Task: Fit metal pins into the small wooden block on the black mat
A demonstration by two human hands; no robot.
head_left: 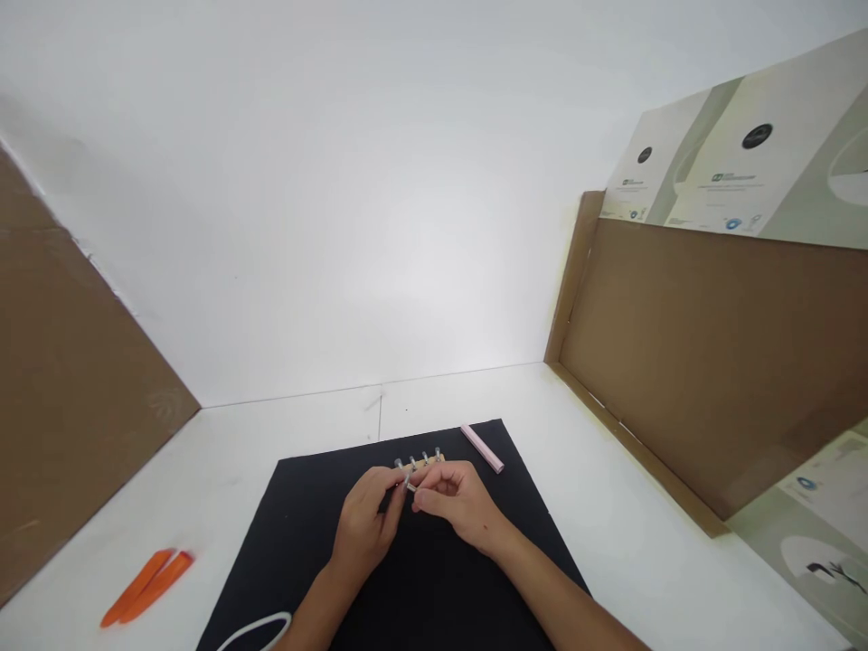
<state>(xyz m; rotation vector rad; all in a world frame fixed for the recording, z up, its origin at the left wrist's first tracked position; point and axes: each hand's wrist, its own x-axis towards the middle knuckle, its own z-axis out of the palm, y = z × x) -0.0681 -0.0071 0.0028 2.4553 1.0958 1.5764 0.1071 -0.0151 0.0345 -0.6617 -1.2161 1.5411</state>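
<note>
My left hand (366, 520) and my right hand (454, 506) meet above a black mat (271, 551). Between my right thumb and forefinger is a small clear, silvery piece (410, 484). The curled left fingers touch or almost touch it, and a small dark shape shows under them. Just beyond my fingertips lies a tan strip (420, 463) with several small clear pegs standing along it. Its left part is partly hidden by my fingers. A pale pink stick (482, 448) lies tilted across the mat's far edge, to the right of the strip.
Two orange plastic pry tools (146, 588) lie on the white table left of the mat. A white cable loop (254, 633) sits at the mat's near edge. Brown cardboard panels (705, 362) stand along the right side, and another (74, 389) stands at the left.
</note>
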